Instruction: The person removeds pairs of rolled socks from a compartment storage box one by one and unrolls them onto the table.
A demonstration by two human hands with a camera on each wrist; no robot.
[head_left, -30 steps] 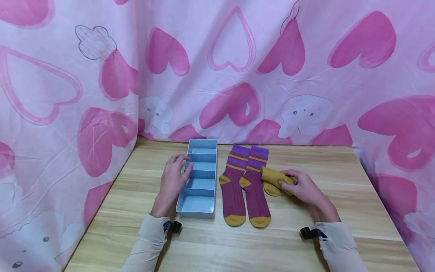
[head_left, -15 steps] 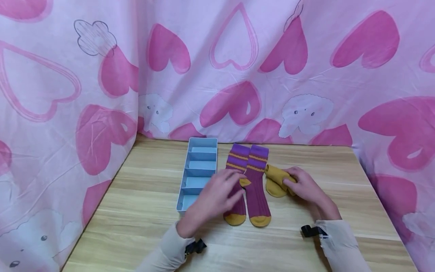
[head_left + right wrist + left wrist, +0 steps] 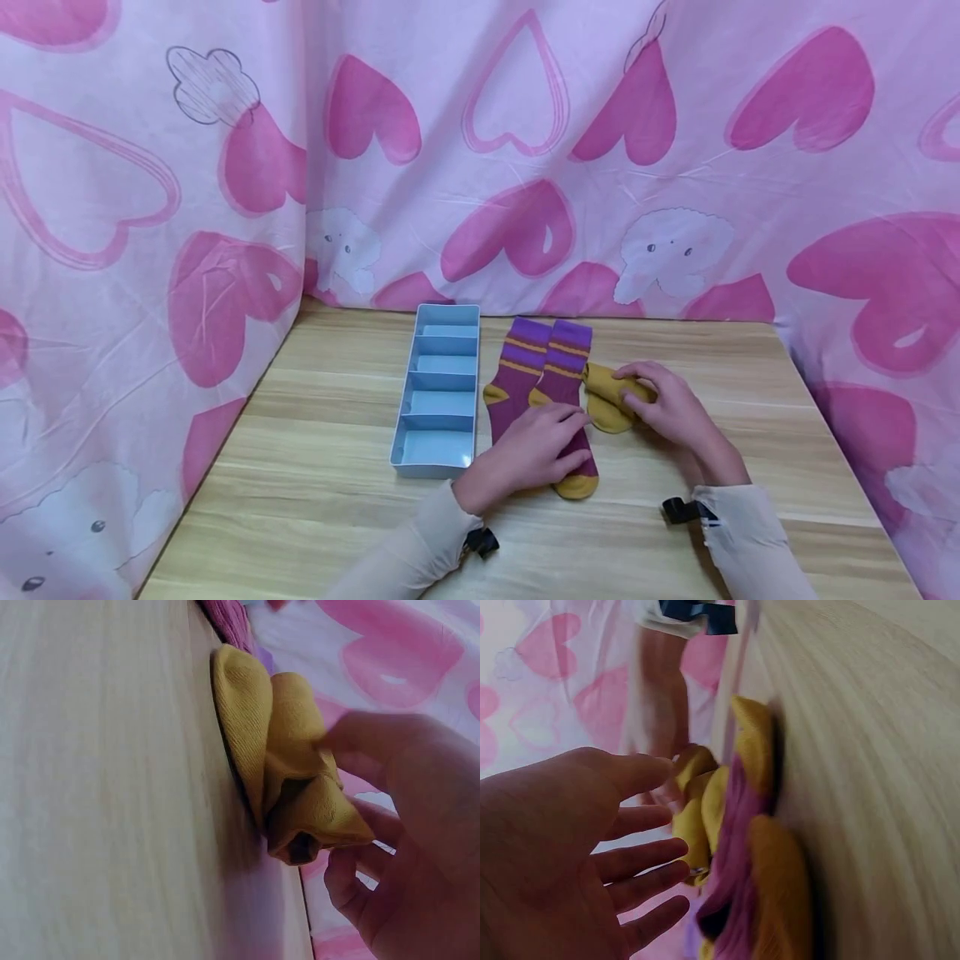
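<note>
The right hand (image 3: pixel 667 408) is curling its fingers around a rolled mustard-yellow sock (image 3: pixel 609 398), which is lying on the bench (image 3: pixel 300 500) right of centre in the head view, just beside the pair of purple socks (image 3: pixel 543 400). The left hand (image 3: pixel 532 454) is lying with straight, relaxed fingers over the lower part of that pair, gripping nothing.

The right wrist view is showing the yellow sock (image 3: pixel 289 769) as a loose knit bundle with folds and an open end, so it is probably going to handle as light, soft and floppy, not slippery, and likely to unroll if pinched by one layer. Holding it around the thick middle of the roll looks safest. A blue divided tray (image 3: pixel 438 396) is sitting left of the socks.
</note>
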